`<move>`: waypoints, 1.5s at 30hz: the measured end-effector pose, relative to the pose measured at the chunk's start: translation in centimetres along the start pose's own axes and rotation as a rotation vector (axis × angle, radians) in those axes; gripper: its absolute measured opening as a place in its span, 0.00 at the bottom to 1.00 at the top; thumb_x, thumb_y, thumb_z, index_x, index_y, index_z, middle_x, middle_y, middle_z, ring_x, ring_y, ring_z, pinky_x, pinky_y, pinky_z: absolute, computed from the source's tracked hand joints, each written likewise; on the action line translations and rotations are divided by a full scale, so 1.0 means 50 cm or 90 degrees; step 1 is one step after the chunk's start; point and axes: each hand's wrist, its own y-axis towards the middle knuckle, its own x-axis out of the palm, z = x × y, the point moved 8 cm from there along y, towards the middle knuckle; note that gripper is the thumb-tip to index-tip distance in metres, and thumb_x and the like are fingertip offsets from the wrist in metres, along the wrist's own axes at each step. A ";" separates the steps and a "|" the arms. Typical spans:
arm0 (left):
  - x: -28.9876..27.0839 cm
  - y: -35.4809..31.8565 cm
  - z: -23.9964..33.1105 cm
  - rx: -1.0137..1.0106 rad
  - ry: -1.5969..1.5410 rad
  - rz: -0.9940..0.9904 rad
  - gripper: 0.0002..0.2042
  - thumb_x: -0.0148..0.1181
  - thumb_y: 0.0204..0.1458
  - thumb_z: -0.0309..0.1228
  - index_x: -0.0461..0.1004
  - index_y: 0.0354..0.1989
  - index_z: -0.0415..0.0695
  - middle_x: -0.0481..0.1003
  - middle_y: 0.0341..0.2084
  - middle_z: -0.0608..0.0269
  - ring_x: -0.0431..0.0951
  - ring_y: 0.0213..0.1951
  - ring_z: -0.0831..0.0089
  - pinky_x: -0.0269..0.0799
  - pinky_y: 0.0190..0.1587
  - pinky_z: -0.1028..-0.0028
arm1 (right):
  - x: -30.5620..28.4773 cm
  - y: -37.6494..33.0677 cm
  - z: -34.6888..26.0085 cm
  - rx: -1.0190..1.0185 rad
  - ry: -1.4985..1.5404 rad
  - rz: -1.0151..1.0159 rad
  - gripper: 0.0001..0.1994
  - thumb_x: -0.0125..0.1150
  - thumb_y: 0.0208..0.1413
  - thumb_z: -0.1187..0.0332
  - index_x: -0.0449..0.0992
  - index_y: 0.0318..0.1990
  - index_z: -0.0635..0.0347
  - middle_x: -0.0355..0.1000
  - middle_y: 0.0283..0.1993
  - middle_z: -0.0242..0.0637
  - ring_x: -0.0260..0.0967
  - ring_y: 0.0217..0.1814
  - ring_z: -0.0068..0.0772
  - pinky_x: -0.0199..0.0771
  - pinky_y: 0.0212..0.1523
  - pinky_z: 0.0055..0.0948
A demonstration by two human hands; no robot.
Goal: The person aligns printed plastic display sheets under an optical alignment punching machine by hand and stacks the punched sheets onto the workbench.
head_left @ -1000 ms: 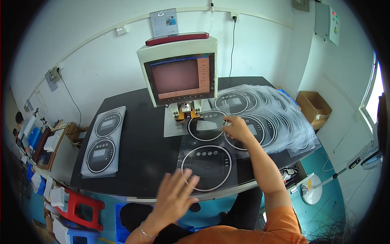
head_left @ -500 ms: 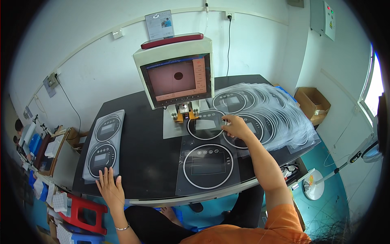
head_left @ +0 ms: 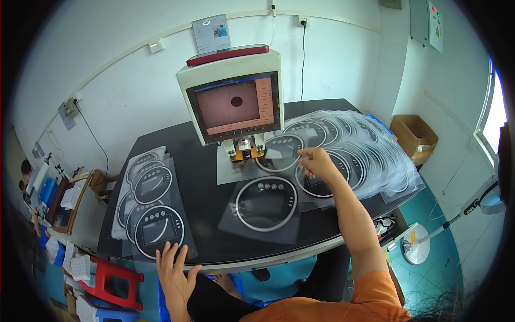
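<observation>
My right hand [head_left: 317, 162] pinches the right edge of a clear sheet [head_left: 266, 205] printed with two white rings and dark panels. That sheet lies aslant across the black table, its far end close to the gold-coloured clamps [head_left: 245, 155] under the monitor unit [head_left: 230, 107]. At the left, my left hand [head_left: 176, 268] has its fingers spread on the near end of another clear ringed sheet [head_left: 161, 185]. This sheet lies askew on a neat stack of the same sheets [head_left: 121, 214]. On the screen a dark round spot shows against a pinkish field.
A wide fanned pile of ringed sheets [head_left: 370, 153] covers the table's right side. Beyond it stands an open cardboard box [head_left: 413, 134]. A red stool [head_left: 115, 282] is at the lower left, and a lamp arm [head_left: 450, 220] reaches in from the right.
The sheet in my right hand has turned and slid, its near end shifting up and left. My left hand has moved right, and a sheet on the left stack now lies offset to the right.
</observation>
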 end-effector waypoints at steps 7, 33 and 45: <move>-0.025 -0.001 -0.033 -0.035 -0.160 0.017 0.11 0.60 0.55 0.23 0.80 0.46 0.40 0.79 0.43 0.53 0.79 0.48 0.54 0.73 0.53 0.64 | 0.003 0.017 0.004 -0.025 -0.018 0.106 0.21 0.57 0.52 0.78 0.74 0.56 0.73 0.78 0.29 0.38 0.74 0.21 0.21 0.73 0.21 0.21; 0.048 0.066 0.095 -0.012 -0.188 0.092 0.11 0.59 0.55 0.24 0.80 0.46 0.39 0.80 0.46 0.53 0.80 0.48 0.53 0.74 0.53 0.62 | -0.011 0.040 0.031 -0.017 -0.076 0.223 0.21 0.61 0.55 0.74 0.74 0.56 0.70 0.78 0.27 0.39 0.76 0.20 0.27 0.76 0.23 0.26; 0.075 0.104 0.178 0.084 -0.076 0.030 0.14 0.56 0.58 0.25 0.79 0.52 0.42 0.77 0.52 0.52 0.75 0.56 0.52 0.69 0.59 0.57 | 0.015 0.029 0.034 -0.140 -0.292 0.110 0.25 0.67 0.50 0.70 0.74 0.58 0.66 0.76 0.47 0.49 0.81 0.31 0.41 0.81 0.40 0.36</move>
